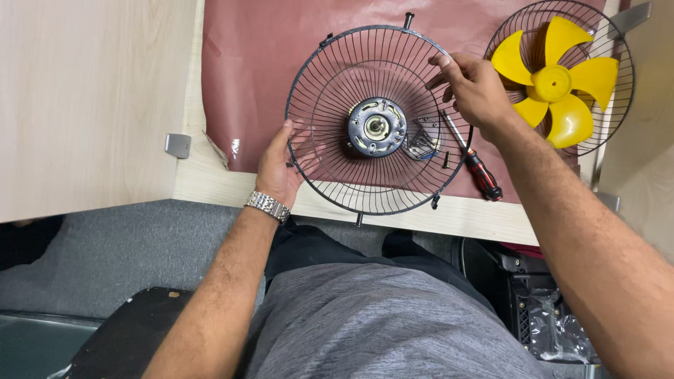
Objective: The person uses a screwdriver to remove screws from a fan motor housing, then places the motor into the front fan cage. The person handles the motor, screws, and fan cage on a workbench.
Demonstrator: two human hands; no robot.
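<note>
A round black wire fan guard [330, 91] lies on a reddish-brown sheet [253, 63], with a metal fan motor [377, 127] at its centre. My left hand [279, 167], with a metal watch at the wrist, grips the guard's left rim. My right hand [476, 88] pinches the guard's wires at its upper right rim. A red and black screwdriver [477, 168] lies just under my right wrist beside the guard. A few dark screws [445, 158] rest inside the guard near its right edge.
A yellow fan blade [554, 81] sits in a second wire guard [618, 105] at the top right. The light wooden table [84, 98] has a metal bracket [177, 145] at its edge. Below are grey floor, a dark bin [540, 309] and a black board [126, 337].
</note>
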